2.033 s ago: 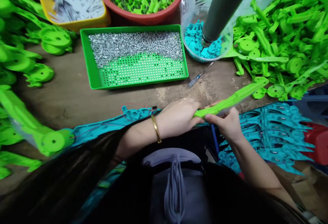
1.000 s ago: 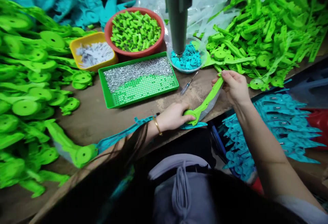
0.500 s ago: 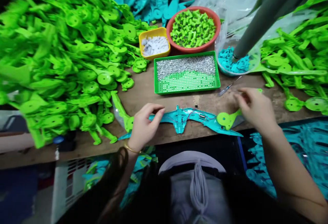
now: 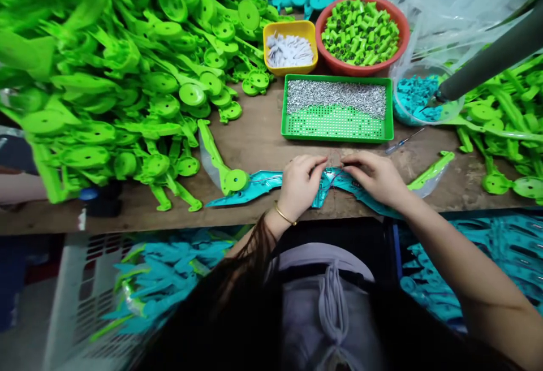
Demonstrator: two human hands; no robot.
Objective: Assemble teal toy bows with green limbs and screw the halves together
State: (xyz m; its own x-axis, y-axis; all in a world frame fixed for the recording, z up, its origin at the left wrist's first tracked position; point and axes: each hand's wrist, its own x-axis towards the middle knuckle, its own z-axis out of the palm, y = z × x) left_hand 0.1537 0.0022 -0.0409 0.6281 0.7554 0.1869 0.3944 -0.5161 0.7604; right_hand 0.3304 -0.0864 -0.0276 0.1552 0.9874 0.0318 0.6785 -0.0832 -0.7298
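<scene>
A turquoise bow-shaped plastic part [image 4: 265,180] lies along the front of the bench, inner side up. A green arm with a round disc [image 4: 236,181] sits on its left end, and another green arm [image 4: 431,171] sticks out at its right. Thin dark red wires [image 4: 336,175] run over the middle of the part. My left hand [image 4: 302,183] is closed in a pinch just left of the centre; its fingertips hide what they hold, if anything. Facing it, my right hand [image 4: 375,176] pinches a thin wire above the part.
Behind the part stands a green tray [image 4: 337,138] of small metal screws. Near it are a yellow box [image 4: 291,69] of white pieces, a red bowl [image 4: 362,71] of green cylinders and a clear tub [image 4: 456,108] of turquoise bits. A screwdriver [image 4: 401,143] lies right. Green parts [image 4: 127,88] pile left.
Both hands have come inward from the two ends of the turquoise part to its middle, where they now pinch close together. The view has shifted, so the bench things appear further right.
</scene>
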